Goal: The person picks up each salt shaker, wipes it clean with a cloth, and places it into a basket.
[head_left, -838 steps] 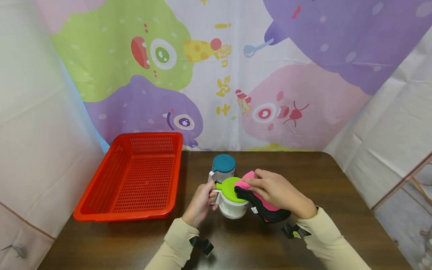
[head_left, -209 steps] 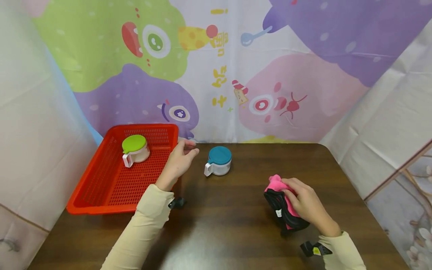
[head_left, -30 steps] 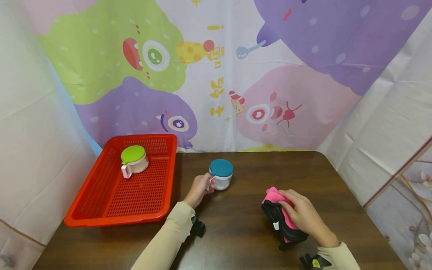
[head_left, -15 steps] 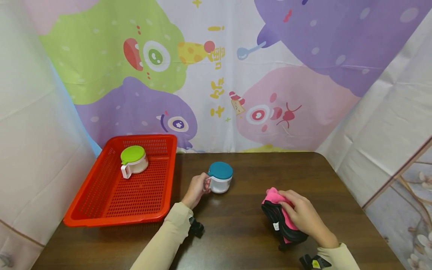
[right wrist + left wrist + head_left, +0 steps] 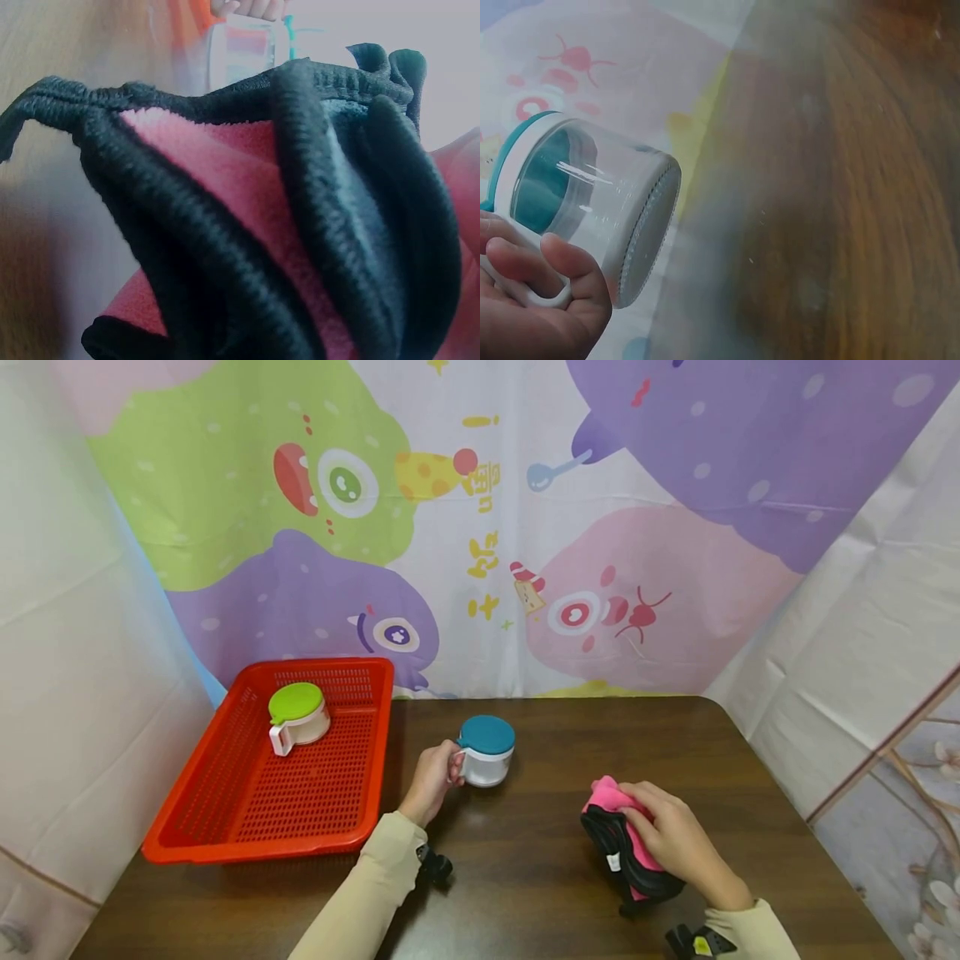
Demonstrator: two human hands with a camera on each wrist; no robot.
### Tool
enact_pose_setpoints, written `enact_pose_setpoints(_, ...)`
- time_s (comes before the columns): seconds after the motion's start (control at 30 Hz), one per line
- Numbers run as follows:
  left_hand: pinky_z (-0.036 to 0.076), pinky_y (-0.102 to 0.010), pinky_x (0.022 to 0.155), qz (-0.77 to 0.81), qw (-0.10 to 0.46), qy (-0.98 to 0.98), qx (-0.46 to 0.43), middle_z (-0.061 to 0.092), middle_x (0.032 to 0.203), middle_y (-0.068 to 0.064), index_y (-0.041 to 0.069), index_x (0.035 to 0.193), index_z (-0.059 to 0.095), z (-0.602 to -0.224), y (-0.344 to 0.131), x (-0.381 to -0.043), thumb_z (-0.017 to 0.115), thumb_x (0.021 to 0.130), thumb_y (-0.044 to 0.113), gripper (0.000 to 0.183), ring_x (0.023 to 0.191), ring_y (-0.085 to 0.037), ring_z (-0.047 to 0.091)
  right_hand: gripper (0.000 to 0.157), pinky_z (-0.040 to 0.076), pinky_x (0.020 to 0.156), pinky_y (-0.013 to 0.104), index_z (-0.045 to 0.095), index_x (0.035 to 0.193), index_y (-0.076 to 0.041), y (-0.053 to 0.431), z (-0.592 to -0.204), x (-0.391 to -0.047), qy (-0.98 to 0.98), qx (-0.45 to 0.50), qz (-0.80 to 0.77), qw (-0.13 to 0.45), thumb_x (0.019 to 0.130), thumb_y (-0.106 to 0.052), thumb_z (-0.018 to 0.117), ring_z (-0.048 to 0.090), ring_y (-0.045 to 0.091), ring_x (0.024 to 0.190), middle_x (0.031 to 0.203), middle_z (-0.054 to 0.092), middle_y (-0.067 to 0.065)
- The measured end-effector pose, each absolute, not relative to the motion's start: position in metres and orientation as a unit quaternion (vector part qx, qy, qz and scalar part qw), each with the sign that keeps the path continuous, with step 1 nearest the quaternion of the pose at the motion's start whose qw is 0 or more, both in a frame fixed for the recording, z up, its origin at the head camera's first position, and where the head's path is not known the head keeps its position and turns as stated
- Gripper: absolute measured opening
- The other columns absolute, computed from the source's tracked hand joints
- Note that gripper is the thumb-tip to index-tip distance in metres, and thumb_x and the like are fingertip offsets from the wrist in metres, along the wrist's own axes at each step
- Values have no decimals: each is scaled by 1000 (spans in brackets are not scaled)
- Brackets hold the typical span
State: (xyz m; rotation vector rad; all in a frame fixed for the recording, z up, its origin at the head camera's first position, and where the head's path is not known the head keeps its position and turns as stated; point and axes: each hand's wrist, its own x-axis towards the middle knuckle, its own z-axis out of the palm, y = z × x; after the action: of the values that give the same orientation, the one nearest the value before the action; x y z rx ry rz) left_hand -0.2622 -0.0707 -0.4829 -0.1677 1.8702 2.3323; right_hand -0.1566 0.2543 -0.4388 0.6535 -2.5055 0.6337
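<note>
My left hand (image 5: 432,777) grips the white handle of a clear seasoning jar (image 5: 487,768) with a teal lid, over the middle of the table. In the left wrist view the fingers curl through the handle, and the glass body and ribbed base of the jar (image 5: 592,199) show. To the right, my right hand (image 5: 671,831) pinches a folded pink cloth with black edging (image 5: 628,843) between thumb and fingers. The cloth (image 5: 225,165) fills most of the right wrist view. A second seasoning jar (image 5: 300,717), with a lime green lid and white handle, sits upright in the red basket.
The red plastic basket (image 5: 266,850) with slotted walls stands at the left of the brown wooden table (image 5: 525,893). Behind the table hangs a cartoon-print curtain (image 5: 480,652). Pale curtains (image 5: 847,677) close off both sides.
Long before, the green-lidded jar was in my left hand against the cloth; it then sat in the basket. Within the last second, the teal-lidded jar has shifted slightly left. My right hand has stayed put.
</note>
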Motion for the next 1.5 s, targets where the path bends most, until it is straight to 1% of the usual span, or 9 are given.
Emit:
enact_pose_setpoints(0.2,44,-25,56,781,64,618,-58,42,52,2,9,62,50,-475,-69,-255,44,88,14,27,53,-14,40,31,57,76,41,69,107,-3,254,-438,-157,-917,233,234,224,77,-1,75,67,16,83,95,69,1)
enact_pose_setpoints(0.43,44,-26,56,785,69,613,-45,42,53,2,9,62,50,-466,-67,-247,43,88,13,28,53,-15,40,31,57,76,42,69,108,-2,254,-437,-156,-918,231,235,220,78,0,74,67,17,84,95,70,2)
enact_pose_setpoints(0.67,45,-25,56,790,71,608,-35,43,55,2,9,62,50,-458,-66,-240,45,88,14,27,54,-14,40,30,57,76,42,69,107,-2,253,-437,-155,-918,228,236,222,77,0,74,67,17,84,95,70,2)
enact_pose_setpoints(0.9,47,-26,60,793,75,604,-25,43,56,1,9,63,50,-452,-66,-233,44,89,14,28,57,-16,41,30,57,75,41,69,107,-2,253,-437,-155,-916,231,238,226,77,1,74,67,17,83,95,70,2)
enact_pose_setpoints(1.33,46,-26,59,807,79,585,4,43,56,0,8,62,49,-439,-60,-222,43,90,12,29,58,-18,42,30,57,74,38,69,107,-2,252,-436,-156,-912,234,253,223,77,2,74,66,15,83,94,70,2)
enact_pose_setpoints(1.5,47,-27,60,806,84,585,8,43,56,-1,8,61,49,-435,-59,-216,43,90,13,30,59,-19,42,30,57,75,39,69,106,-1,250,-437,-156,-911,237,253,222,77,2,74,67,16,84,95,70,2)
